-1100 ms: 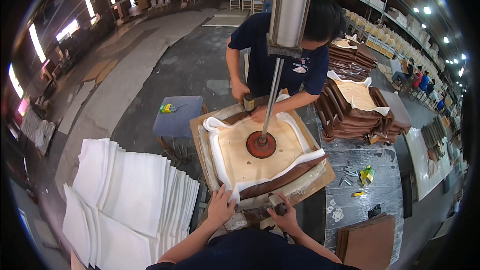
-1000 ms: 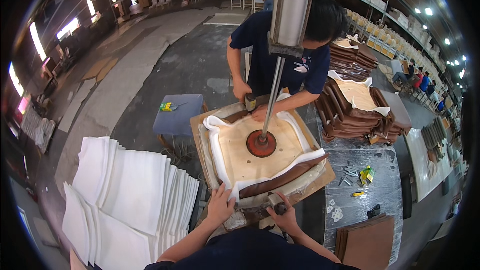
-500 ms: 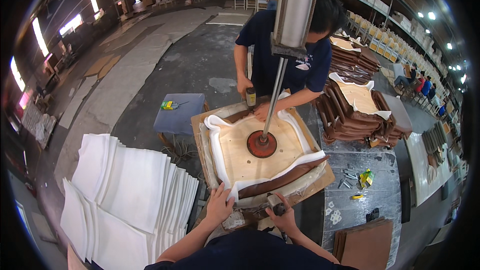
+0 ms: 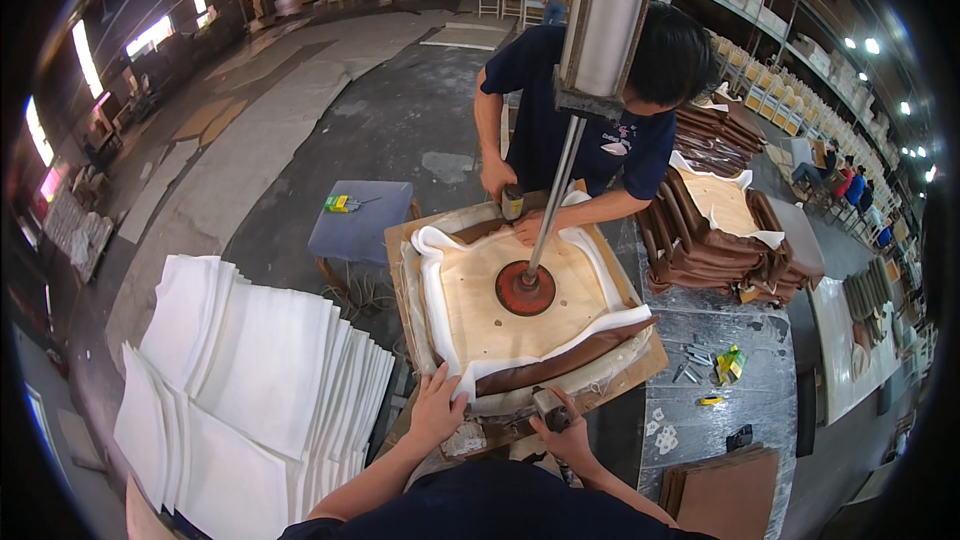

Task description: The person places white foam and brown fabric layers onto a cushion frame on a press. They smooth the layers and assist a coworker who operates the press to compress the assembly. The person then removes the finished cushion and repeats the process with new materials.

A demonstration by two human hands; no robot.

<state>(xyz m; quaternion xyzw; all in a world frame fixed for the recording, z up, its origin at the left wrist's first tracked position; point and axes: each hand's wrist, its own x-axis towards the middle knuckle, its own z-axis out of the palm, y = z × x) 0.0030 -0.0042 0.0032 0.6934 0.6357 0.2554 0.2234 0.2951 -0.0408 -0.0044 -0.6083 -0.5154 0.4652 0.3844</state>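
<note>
My left hand (image 4: 436, 412) lies on the near left corner of a seat panel, its fingers apart on the white padding (image 4: 458, 372). My right hand (image 4: 566, 440) is wrapped round a staple gun (image 4: 550, 406) at the panel's near edge. The pale plywood board (image 4: 470, 275) lies face up, framed by padding and a brown leather-like cover (image 4: 540, 365). A round red press foot (image 4: 525, 288) on a metal rod bears down on its middle. Across from me, a co-worker (image 4: 560, 130) holds another staple gun (image 4: 512, 202) at the far edge, the other hand on the cover.
White foam sheets (image 4: 265, 370) are stacked at left, beside a blue padded stool (image 4: 358, 220). At right, a plastic-covered table (image 4: 720, 340) bears staple strips, a yellow-green packet (image 4: 731, 365), and brown panels (image 4: 720, 490). Brown covered seats (image 4: 700, 240) are piled beyond. The press cylinder (image 4: 605, 30) hangs overhead.
The view has shifted slightly. The co-worker's head has come a little further into view beside the cylinder. Both my hands stay at nearly the same places on the panel.
</note>
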